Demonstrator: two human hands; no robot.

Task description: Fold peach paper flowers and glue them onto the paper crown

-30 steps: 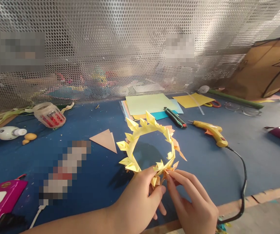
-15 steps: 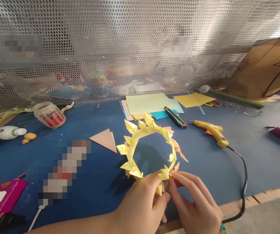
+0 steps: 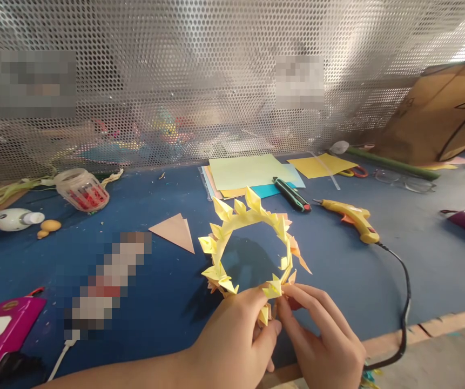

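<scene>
A yellow paper wreath (image 3: 238, 220) with folded pointed petals, some of them orange, is held up over the blue table. Its near edge is gripped by my left hand (image 3: 236, 332), the thumb and fingers closed around the ring. My right hand (image 3: 321, 329) pinches the lower right part of the wreath, fingertips close to the left thumb. What lies right between the right fingertips is partly hidden. Behind the wreath to the left lies a folded tan paper triangle (image 3: 174, 232).
Coloured paper sheets (image 3: 248, 170), a green utility knife (image 3: 291, 194) and a yellow glue gun (image 3: 349, 217) with a black cord lie beyond my hands. A plastic jar (image 3: 82, 190) and a bottle (image 3: 11, 219) are at left. A perforated metal screen (image 3: 232, 81) closes off the back.
The wreath has tilted very slightly, its far side shifting a little to the right. Both hands keep their hold, the right moving slightly left.
</scene>
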